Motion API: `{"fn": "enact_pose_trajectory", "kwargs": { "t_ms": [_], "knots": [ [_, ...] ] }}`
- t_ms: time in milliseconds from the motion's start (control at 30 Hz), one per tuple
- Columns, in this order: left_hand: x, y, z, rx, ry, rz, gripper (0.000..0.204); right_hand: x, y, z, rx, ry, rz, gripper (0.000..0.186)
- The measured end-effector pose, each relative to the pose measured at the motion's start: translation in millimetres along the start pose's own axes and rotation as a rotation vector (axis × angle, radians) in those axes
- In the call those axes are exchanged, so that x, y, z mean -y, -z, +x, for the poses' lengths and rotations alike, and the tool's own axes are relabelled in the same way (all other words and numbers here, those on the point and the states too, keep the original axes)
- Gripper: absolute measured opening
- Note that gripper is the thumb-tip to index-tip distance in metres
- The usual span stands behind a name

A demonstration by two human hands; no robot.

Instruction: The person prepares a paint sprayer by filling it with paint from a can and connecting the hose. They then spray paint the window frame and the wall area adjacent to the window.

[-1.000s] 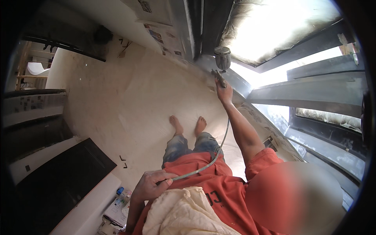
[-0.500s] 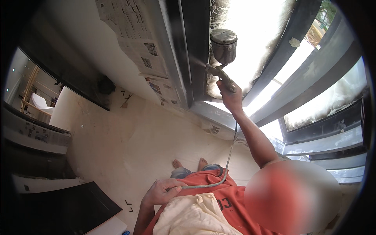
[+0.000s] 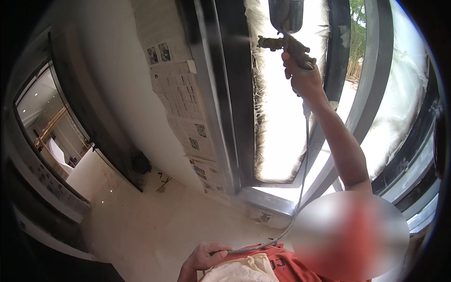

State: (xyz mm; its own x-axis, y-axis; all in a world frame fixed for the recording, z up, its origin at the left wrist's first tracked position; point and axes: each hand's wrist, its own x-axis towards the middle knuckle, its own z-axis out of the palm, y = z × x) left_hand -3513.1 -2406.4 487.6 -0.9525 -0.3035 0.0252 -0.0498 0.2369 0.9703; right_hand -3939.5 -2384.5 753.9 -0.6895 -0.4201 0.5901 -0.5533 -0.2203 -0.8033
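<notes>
My right hand [image 3: 305,81] is wrapped round the handle of a paint spray gun [image 3: 297,50], raised high in front of me. A dark metal cup [image 3: 286,18] sits on top of the gun, cut off by the upper edge. Its nozzle points left at the dark window frame [image 3: 240,108], apart from it, with a faint haze between them. From the handle a thin grey air hose [image 3: 303,185] hangs down and curves across my front. Low down, my left hand [image 3: 206,257] is closed on that hose, beside a cream cloth [image 3: 242,270] over my red shirt.
Newspaper sheets [image 3: 176,94] mask the white wall along the frame's left side. Cloudy plastic film [image 3: 279,131] covers the bright pane behind the gun. More dark frames [image 3: 371,89] stand at the right. A dark-framed opening [image 3: 51,117] is at the left, above the pale floor [image 3: 141,216].
My right hand has carried the spray gun upward and slightly right. The view has shifted, showing more of the pane below the gun. My left hand still grips the hose.
</notes>
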Motion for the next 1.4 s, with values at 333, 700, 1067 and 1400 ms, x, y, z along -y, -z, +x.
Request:
{"fn": "enact_pose_trajectory", "kwargs": {
  "t_ms": [333, 700, 1067, 1400],
  "knots": [
    [-25, 4, -10, -0.2, -0.014, -0.251, 0.032, 174, 8, 118, -0.01, 0.302, 0.108, 0.045],
    [-32, 17, 10, -0.349, -0.176, -0.478, 0.035, 330, -8, 239, -0.214, 0.516, 0.237, 0.04],
    [-43, 27, 2, -0.426, -0.18, -0.457, 0.028, 368, -31, 222, -0.248, 0.604, 0.243, 0.04],
    [11, 20, -27, -0.366, -0.046, -0.349, 0.028, 190, -35, 111, -0.03, 0.292, -0.017, 0.05]
  ]
}}
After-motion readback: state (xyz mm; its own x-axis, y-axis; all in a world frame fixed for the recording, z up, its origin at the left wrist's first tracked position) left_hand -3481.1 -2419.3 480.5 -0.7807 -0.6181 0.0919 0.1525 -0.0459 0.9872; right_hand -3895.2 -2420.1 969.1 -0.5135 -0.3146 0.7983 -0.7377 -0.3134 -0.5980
